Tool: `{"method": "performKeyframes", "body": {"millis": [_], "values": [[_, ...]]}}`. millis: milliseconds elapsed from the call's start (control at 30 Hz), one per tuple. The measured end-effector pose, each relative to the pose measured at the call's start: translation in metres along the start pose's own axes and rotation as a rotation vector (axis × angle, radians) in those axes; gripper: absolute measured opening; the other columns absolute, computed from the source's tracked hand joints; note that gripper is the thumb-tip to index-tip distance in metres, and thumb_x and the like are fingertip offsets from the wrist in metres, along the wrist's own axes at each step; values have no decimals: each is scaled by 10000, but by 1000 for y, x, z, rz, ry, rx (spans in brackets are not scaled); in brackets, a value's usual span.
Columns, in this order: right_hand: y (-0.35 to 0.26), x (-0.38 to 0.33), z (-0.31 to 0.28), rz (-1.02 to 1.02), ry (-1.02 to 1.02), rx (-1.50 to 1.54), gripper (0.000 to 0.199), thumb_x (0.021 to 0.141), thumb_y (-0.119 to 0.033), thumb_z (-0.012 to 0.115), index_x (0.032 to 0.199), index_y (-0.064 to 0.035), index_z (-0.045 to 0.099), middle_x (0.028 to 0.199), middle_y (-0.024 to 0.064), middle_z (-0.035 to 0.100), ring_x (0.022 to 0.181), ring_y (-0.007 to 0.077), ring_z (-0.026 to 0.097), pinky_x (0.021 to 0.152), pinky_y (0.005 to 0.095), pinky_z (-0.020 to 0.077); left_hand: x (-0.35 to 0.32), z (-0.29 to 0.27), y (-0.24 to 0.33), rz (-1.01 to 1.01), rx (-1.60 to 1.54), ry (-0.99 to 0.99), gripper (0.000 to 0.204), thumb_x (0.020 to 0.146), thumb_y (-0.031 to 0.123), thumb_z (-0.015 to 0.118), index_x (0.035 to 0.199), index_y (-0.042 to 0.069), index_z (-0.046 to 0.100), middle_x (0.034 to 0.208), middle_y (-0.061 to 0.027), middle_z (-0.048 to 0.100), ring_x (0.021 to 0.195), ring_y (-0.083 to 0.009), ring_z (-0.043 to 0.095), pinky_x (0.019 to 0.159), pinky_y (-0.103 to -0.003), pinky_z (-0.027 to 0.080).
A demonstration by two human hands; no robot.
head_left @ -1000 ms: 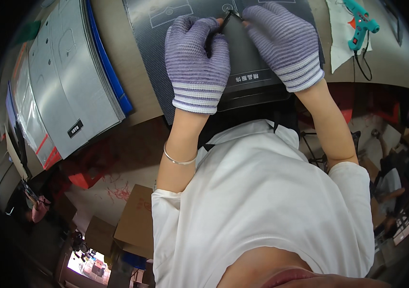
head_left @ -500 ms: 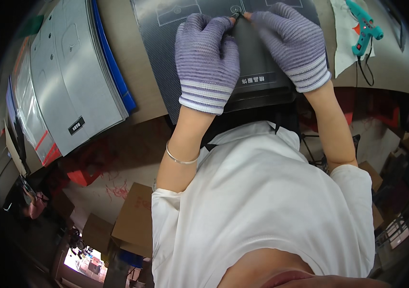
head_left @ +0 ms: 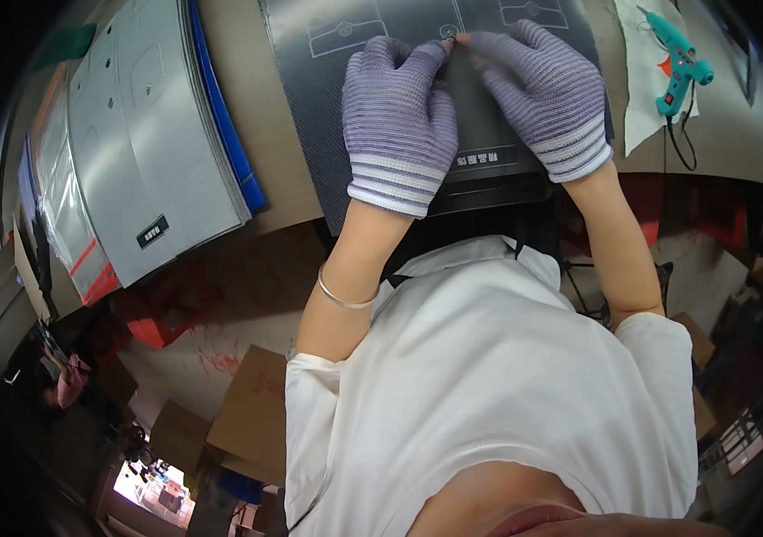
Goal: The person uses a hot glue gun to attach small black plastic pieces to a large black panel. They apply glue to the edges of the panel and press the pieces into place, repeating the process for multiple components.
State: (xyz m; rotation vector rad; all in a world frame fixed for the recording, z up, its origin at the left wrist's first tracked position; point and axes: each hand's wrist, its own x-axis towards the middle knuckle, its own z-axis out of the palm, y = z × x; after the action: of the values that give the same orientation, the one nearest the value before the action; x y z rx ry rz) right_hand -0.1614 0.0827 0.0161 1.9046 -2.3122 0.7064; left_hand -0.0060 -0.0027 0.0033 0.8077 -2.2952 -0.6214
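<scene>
Purple-and-white striped gloves with bare fingertips cover both my hands. My left hand [head_left: 399,125] rests on a dark grey sheet-like bag panel [head_left: 475,112], its finger and thumb pinched together at a small round ring [head_left: 449,32]. From the other side my right hand [head_left: 550,98] brings its fingertips to the same spot, closed and blurred by motion. Something small and dark seems to be between the fingertips, too small to make out. Nearer to me, a black label [head_left: 489,159] with white print sits on the panel.
Left on the table lies a stack of light grey panels [head_left: 144,116] with a blue edge [head_left: 225,116], beside clear plastic wrapping [head_left: 59,188]. At right a teal glue gun [head_left: 681,63] lies on white paper [head_left: 636,107], its cord hanging down. Cardboard boxes [head_left: 252,412] stand on the floor.
The view has shifted slightly, so the table and panel sit a little lower in the picture. Both hands stay at the ring; the right fingertips remain blurred.
</scene>
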Motion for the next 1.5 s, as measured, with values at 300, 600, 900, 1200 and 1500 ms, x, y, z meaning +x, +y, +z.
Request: {"method": "performKeyframes", "body": {"millis": [300,600,900,1200,1500], "values": [[0,1,3,29,-19,34,322,832,-151,709,1148,-208,732,1012,120,700,874,288,689,775,336,567,-2,1,-2,1,-4,4,317,801,25,643,1102,89,718,891,-134,564,829,-294,562,780,-387,483],[-3,0,2,76,-22,63,304,849,-134,685,1141,-201,734,994,132,691,851,289,684,754,331,564,-2,5,-3,16,-2,30,271,787,50,653,1047,68,729,900,-139,581,844,-301,557,767,-406,493],[3,0,2,95,100,262,170,855,-211,687,1004,-154,743,818,57,644,739,263,640,652,378,502,-2,2,1,-45,-94,94,221,824,28,646,1019,69,742,845,-125,596,803,-269,582,740,-364,495],[-5,-1,-4,93,92,305,175,837,-92,678,1001,-107,736,905,98,669,806,289,661,708,341,506,-3,3,5,-94,-113,93,174,752,53,657,922,52,696,910,-174,573,889,-347,561,804,-430,499],[90,-40,-23,322,168,-26,345,932,-207,660,1220,-17,650,1128,166,668,1036,292,634,922,369,476,-46,-54,-4,-150,448,60,315,869,298,638,1080,77,714,1405,-196,496,1391,-410,326,1142,-625,193]]}}
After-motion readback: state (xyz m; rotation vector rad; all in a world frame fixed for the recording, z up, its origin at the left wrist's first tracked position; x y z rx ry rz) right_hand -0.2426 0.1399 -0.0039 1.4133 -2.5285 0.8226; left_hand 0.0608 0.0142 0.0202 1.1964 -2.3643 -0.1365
